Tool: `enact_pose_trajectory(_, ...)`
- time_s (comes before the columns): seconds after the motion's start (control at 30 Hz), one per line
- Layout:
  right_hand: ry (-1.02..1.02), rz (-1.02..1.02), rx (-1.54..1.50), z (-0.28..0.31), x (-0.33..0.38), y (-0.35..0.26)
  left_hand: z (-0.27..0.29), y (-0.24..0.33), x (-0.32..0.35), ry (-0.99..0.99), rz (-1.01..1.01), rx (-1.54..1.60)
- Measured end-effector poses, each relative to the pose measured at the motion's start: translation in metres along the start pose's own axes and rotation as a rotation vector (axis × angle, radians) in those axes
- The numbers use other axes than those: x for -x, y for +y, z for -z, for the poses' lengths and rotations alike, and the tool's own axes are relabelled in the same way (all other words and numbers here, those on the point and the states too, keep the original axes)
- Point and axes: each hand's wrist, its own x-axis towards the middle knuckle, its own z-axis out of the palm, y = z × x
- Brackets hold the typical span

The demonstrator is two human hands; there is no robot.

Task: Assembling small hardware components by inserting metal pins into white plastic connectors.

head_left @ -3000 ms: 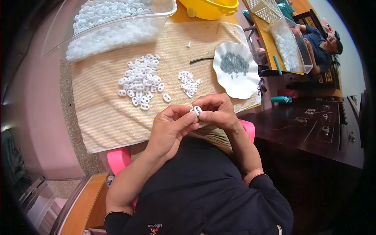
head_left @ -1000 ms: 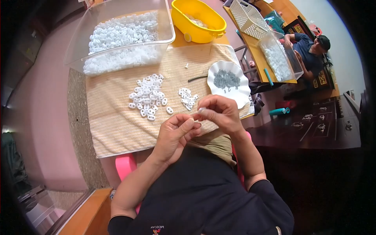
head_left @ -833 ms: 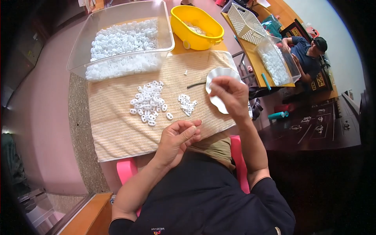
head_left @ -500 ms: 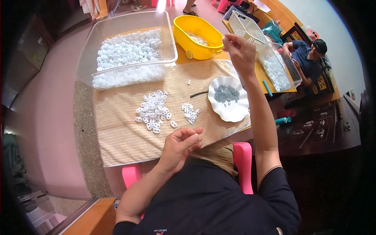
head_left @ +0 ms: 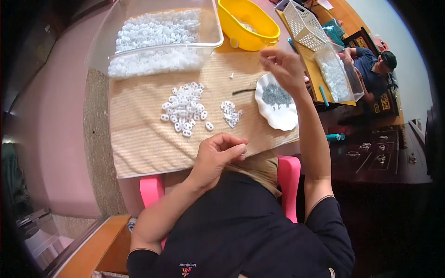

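My left hand (head_left: 220, 155) is pinched closed just in front of the table's near edge; whatever sits between its fingertips is too small or hidden to make out. Held up above the far side of a white scalloped plate (head_left: 274, 119), my right hand (head_left: 285, 69) is slightly blurred, its thumb and bent fingers apart with nothing visible between them. Small grey translucent pieces (head_left: 276, 95) are heaped on that plate. To its left lies a little group of small white parts (head_left: 231, 114). Farther left is a larger pile of white oval two-holed pieces (head_left: 183, 109).
A clear bin (head_left: 213, 45) of white pieces and a yellow tub (head_left: 269, 38) stand at the back. A thin black stick (head_left: 244, 91) and a small white piece (head_left: 232, 75) lie on the striped cloth (head_left: 143, 139). At right, a person (head_left: 371, 74) sits beside another bin (head_left: 334, 76).
My right hand has come back from beside the yellow tub toward the plate, and its fingertips have parted. My left hand keeps its pinch. The whole view has tilted, shifting the table upward.
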Motion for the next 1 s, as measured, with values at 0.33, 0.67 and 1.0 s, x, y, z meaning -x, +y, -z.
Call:
enact_pose_trajectory(0.33,-0.39,-0.038,0.087,-0.048,0.068,-0.037,-0.006,-0.005,0.004,-0.158,-0.002,-0.212)
enact_pose_trajectory(0.67,-0.458,0.196,0.258,-0.067,0.071,-0.043,-0.006,-0.007,0.005,-0.203,-0.023,-0.288)
enact_pose_trajectory(1.0,-0.483,0.192,0.33,-0.088,0.069,-0.052,-0.006,-0.007,0.006,-0.236,-0.036,-0.294)
